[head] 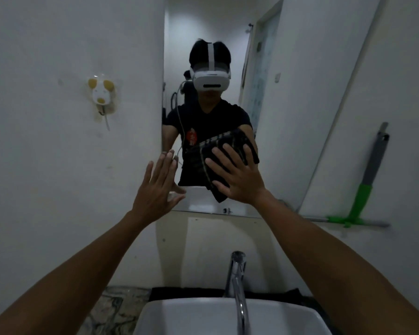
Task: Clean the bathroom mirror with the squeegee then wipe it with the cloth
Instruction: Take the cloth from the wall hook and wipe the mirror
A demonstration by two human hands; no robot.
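Note:
The tall bathroom mirror (288,93) hangs straight ahead above the sink. My right hand (237,176) lies flat with spread fingers on a dark striped cloth (203,155), pressing it against the lower part of the glass. My left hand (159,187) is flat against the mirror's lower left edge, fingers apart, holding nothing. The squeegee (362,201), green head with a grey handle, leans against the wall on a ledge to the right, away from both hands.
A white sink (174,317) with a chrome tap (237,281) sits below my arms. A small animal-shaped hook (102,94) is stuck to the white wall at left. The mirror reflects a person wearing a headset, and a door.

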